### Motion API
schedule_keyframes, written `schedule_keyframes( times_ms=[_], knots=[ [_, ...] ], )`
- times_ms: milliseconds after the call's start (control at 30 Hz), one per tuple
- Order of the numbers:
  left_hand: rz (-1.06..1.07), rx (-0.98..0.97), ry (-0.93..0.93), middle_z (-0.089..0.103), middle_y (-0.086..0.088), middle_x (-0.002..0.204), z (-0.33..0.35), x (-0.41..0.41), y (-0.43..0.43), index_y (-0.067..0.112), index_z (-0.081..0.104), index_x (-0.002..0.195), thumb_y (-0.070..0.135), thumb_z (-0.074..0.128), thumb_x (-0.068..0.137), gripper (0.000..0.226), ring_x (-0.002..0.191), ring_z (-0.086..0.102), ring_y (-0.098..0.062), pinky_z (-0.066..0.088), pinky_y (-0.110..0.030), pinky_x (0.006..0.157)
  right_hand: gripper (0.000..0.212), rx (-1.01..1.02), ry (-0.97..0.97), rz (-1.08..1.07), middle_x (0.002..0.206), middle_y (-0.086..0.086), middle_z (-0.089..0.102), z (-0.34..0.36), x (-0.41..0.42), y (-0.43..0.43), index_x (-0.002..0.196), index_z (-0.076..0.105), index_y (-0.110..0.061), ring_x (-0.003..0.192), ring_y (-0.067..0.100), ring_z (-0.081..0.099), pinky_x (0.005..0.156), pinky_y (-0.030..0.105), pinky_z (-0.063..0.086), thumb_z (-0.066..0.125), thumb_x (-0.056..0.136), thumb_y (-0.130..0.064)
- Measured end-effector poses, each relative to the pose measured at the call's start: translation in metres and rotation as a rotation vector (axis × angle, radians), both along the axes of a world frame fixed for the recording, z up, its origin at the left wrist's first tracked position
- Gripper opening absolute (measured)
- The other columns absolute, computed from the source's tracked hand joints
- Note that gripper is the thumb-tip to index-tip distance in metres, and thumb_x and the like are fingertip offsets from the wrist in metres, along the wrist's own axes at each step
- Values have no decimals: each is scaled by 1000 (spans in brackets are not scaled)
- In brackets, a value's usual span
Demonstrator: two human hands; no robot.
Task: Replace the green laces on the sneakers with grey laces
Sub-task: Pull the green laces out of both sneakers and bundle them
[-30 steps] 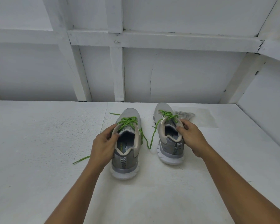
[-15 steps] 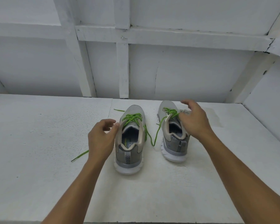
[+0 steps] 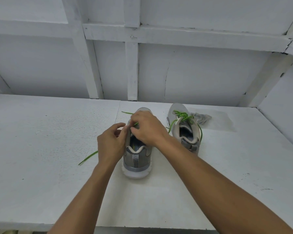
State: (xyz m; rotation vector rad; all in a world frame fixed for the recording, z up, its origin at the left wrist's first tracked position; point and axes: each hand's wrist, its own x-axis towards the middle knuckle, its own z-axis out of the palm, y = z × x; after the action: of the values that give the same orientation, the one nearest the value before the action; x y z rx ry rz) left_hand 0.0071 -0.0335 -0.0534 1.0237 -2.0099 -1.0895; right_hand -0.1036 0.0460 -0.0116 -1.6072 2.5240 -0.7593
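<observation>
Right hand (image 3: pixel 147 130) crossed to left sneaker (image 3: pixel 137 160), pinching green lace (image 3: pixel 135 124); left hand (image 3: pixel 110 144) pinches its collar (image 3: pixel 136 149)

Two grey sneakers with white soles stand upright on the white surface (image 3: pixel 41 149), heels toward the camera. The left sneaker (image 3: pixel 136 159) sits nearer, and its green lace (image 3: pixel 88 157) trails loose on the surface. The right sneaker (image 3: pixel 187 132) is threaded with loosened green lacing (image 3: pixel 182 115). Bundled grey laces (image 3: pixel 201 118) lie just beside it.

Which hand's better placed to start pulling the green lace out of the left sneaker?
Likely right: right hand sits atop the left sneaker, fingers curled on the green lace; left hand is beside the collar, better for steadying.
</observation>
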Motion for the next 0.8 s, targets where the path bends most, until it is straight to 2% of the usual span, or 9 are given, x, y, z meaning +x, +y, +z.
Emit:
schedule_keyframes(
  times_ms=[133, 267, 367, 467, 567, 667, 800],
  knots=[
    [-2, -19, 13, 67, 16, 78, -2, -1, 3, 26, 75, 103, 33, 55, 95, 22, 71, 56, 11, 37, -3, 63, 13, 30, 30, -36, 107, -2, 63, -2, 1, -5, 97, 66, -19, 102, 20, 54, 82, 35, 45, 60, 86, -23],
    [-1, 36, 33, 71, 11, 80, -4, -2, -1, 26, 75, 98, 33, 56, 94, 21, 79, 64, -4, 45, -21, 70, 11, 44, 91, -35, 106, -1, 63, -7, 2, -6, 96, 62, -19, 101, 23, 53, 82, 36, 43, 56, 89, -24],
    [-7, 50, 20, 70, 13, 74, -6, -3, -5, 28, 75, 95, 36, 57, 93, 19, 76, 64, -3, 44, -21, 66, 8, 62, 164, -27, 102, 0, 62, -3, -1, -5, 87, 54, -19, 101, 23, 52, 86, 40, 42, 51, 92, -25],
    [3, 60, 22, 71, 10, 75, -6, -4, -5, 28, 73, 92, 38, 58, 92, 18, 72, 66, -9, 48, -26, 67, 10, 31, 194, -96, 102, 1, 61, 6, -13, -2, 91, 54, -17, 102, 25, 51, 88, 42, 42, 48, 95, -23],
    [29, 77, 32, 69, 10, 75, -7, -5, -4, 25, 67, 86, 38, 60, 91, 16, 71, 65, -9, 44, -23, 61, 9, 7, 61, -142, 107, 0, 60, 14, -23, 4, 99, 55, -16, 103, 24, 50, 88, 40, 40, 48, 96, -21],
    [19, 80, 29, 68, 10, 77, -8, -6, -5, 22, 68, 85, 36, 60, 90, 17, 76, 63, -7, 43, -21, 63, 19, 37, -16, -39, 116, 0, 57, 12, -16, 3, 111, 52, -18, 106, 22, 48, 91, 41, 40, 52, 92, -20],
    [0, 85, 14, 70, 7, 81, -8, -6, -8, 18, 71, 89, 34, 59, 91, 20, 77, 63, -5, 41, -16, 62, 12, 108, 116, 38, 118, -5, 54, -3, -9, -9, 100, 56, -21, 115, 20, 44, 97, 42, 38, 56, 88, -25]
  ],
)
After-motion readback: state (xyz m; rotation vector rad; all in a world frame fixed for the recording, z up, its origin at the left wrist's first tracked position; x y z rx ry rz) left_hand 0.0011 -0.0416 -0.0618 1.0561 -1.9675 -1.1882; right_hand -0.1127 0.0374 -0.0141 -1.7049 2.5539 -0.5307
